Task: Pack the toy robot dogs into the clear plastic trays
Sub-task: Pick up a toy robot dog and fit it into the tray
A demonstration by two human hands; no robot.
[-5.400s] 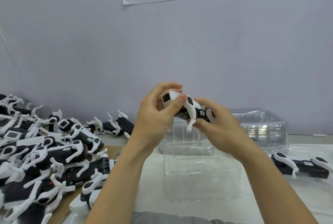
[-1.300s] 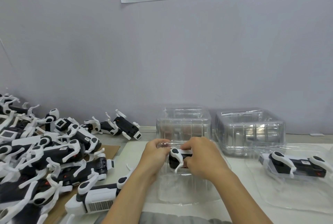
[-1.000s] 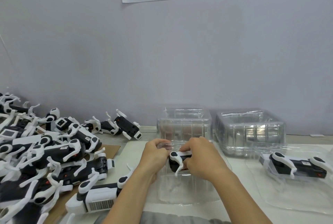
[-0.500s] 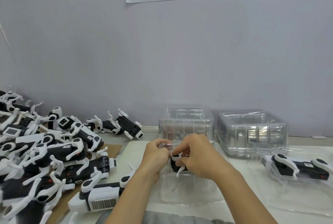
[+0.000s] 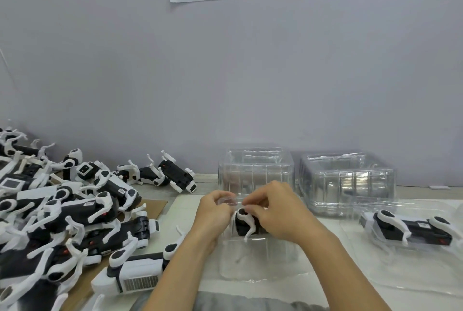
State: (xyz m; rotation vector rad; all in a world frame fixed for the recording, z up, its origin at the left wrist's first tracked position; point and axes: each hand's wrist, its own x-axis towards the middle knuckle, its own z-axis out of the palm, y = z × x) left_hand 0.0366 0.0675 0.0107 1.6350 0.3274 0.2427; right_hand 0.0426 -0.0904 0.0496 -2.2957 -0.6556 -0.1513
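A black-and-white toy robot dog [image 5: 244, 224] sits low in the clear plastic tray [image 5: 255, 260] right in front of me. My left hand [image 5: 213, 213] has its fingers curled at the dog's left end and the tray's far rim. My right hand [image 5: 278, 210] covers the dog's right half, its fingers curled over the body and pinching near one white leg. Most of the dog is hidden behind both hands. At the right, a second dog [image 5: 411, 229] lies packed in another clear tray [image 5: 400, 273].
A big pile of loose robot dogs [image 5: 57, 213] fills the left side on brown cardboard [image 5: 155, 206]; one white dog [image 5: 135, 273] lies near my left forearm. Two stacks of empty clear trays [image 5: 255, 170] [image 5: 347, 180] stand against the grey wall.
Both hands brought the dog down from chest height into the front tray. Over the last second they stayed on it, the fingers shifting closer over its top.
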